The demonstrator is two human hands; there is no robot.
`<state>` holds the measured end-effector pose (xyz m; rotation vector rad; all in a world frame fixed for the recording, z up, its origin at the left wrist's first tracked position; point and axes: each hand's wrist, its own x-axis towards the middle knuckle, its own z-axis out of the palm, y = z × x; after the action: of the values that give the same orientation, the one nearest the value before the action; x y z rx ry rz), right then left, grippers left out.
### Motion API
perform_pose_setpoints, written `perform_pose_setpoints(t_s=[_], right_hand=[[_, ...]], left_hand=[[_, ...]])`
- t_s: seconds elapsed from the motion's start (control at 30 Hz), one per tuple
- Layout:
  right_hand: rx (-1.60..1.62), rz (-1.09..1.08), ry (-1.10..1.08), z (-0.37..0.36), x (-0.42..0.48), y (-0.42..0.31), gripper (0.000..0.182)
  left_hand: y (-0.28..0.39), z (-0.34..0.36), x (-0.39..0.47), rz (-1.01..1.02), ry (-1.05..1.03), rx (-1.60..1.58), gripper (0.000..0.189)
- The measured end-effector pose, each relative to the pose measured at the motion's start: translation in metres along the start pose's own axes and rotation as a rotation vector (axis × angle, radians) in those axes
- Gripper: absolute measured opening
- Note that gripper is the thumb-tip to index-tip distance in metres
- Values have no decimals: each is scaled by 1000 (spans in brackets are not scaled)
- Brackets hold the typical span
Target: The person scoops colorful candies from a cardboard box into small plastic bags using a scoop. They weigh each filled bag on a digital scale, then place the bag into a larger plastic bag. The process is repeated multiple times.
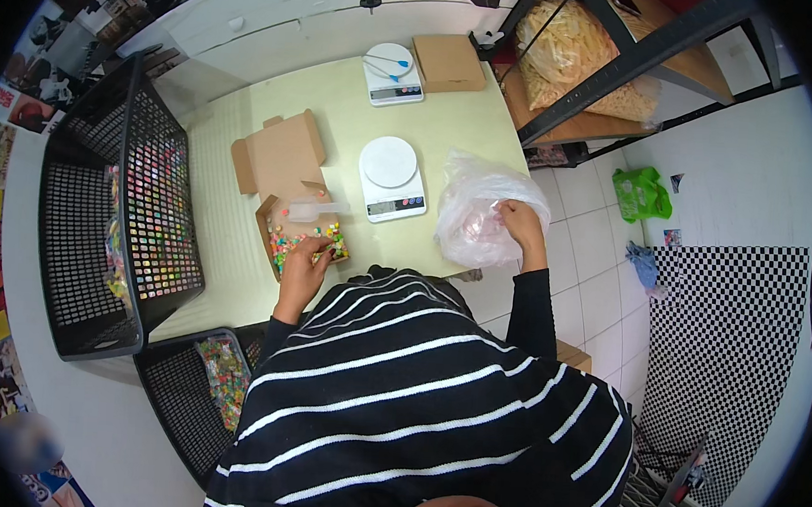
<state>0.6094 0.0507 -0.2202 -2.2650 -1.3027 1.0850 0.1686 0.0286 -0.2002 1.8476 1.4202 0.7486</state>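
My left hand point(302, 269) reaches into an open cardboard box point(263, 218), its fingertips among small colourful pieces point(287, 241) on the box's bottom. Whether it pinches any of them is hidden by the fingers. Across the middle of the box lies a translucent plastic scoop point(307, 210). My right hand point(523, 227) is at the mouth of a white translucent plastic bag point(469, 240). Its fingertips touch pinkish contents point(483, 220) in the bag, too blurred to name. Between the two hands, farther back, stands a white digital kitchen scale point(390, 172).
Behind are a second scale point(392, 78) with blue-tipped items on it and a closed cardboard box point(449, 62). Black plastic crates point(128, 236) with bagged colourful pieces stand at the left. A metal-framed shelf point(577, 76) with large filled bags rises at the right, past the table's edge.
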Motion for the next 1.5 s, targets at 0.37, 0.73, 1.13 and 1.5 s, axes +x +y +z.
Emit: perform_pose_setpoints(t_s=[0.37,0.73,1.13,1.5], right_hand=[[-314,-24,305,34,35,72,33],[94,1,277,34,70,133,43],[328,32,-488,-4,-33,-43,24],[598,-257,-852,111,-50,-132,25]], left_hand=[[-3,0,-6,-21,-29,-20,18],[-2,-1,-8,-17,-21,-38,19],[-1,5,-1,24,-37,-15,20],[31,13,25,-172,-271,-637,38]])
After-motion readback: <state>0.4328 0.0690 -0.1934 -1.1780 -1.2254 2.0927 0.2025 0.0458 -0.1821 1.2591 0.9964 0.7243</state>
